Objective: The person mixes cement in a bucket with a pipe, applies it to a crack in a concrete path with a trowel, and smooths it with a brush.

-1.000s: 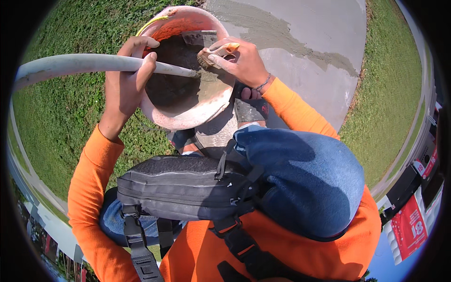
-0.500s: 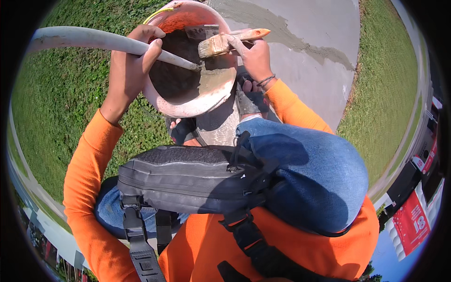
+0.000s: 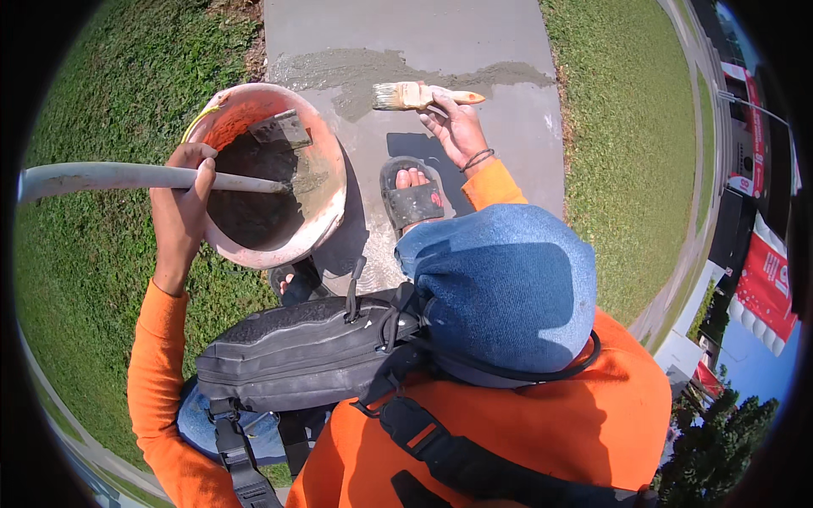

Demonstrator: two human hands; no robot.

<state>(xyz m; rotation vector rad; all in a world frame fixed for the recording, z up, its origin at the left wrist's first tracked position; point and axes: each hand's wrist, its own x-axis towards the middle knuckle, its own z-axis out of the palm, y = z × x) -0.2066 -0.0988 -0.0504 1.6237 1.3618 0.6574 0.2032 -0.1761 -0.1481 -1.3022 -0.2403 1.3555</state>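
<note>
My left hand (image 3: 178, 212) is wrapped round a pale, pipe-like pole (image 3: 102, 176). The pole's tip reaches into a pinkish-white bucket (image 3: 326, 212) with an orange inner wall. Dark grey wet cement (image 3: 241, 222) lies inside, and a flat grey blade-like piece (image 3: 284, 129) leans at the far inner wall. To the right of the bucket, my right hand (image 3: 460, 131) grips a paintbrush (image 3: 415, 96) by its wooden handle. Its cement-smeared bristles point left, over a rough strip of wet cement (image 3: 364, 74) on the grey concrete path (image 3: 491, 42); I cannot tell whether they touch it.
Grass (image 3: 93, 110) borders the path on the left, with more grass (image 3: 618, 169) on the right. My sandalled foot (image 3: 412, 190) rests on the path below the brush. A black bag (image 3: 296, 347) lies across my lap, beside my raised denim knee (image 3: 508, 279).
My right hand has carried the brush from over the bucket to above the cement strip. The view has shifted, so the bucket sits lower and further left; my left hand keeps the pole.
</note>
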